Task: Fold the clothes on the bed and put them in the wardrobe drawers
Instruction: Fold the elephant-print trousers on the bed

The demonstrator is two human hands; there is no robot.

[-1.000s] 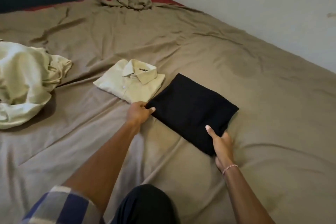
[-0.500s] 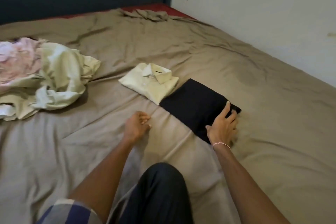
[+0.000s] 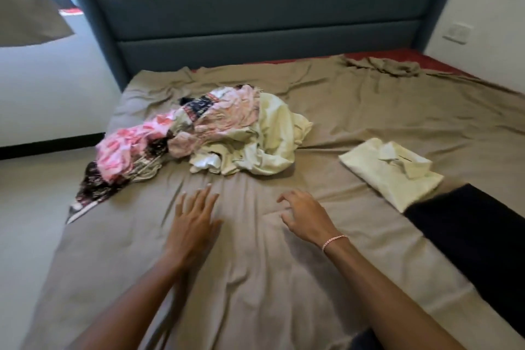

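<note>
A pile of unfolded clothes (image 3: 216, 133), pink, patterned and pale yellow, lies on the brown bed sheet (image 3: 284, 278) ahead of me. A folded pale yellow shirt (image 3: 389, 170) sits to the right, and a folded black garment (image 3: 477, 230) lies beside it at the right edge. My left hand (image 3: 196, 224) hovers over the sheet with fingers straight, just short of the pile. My right hand (image 3: 306, 216) is beside it, fingers loosely spread and empty, wearing a pink bracelet.
A dark teal padded headboard (image 3: 255, 14) rises behind the bed. White walls stand to the left and right, with a socket (image 3: 456, 33) on the right wall. The bed's left edge drops to a pale floor (image 3: 34, 207).
My right hand has let go of the black garment and both hands have swung left toward the pile. My view has turned left, so the folded items now sit at the right.
</note>
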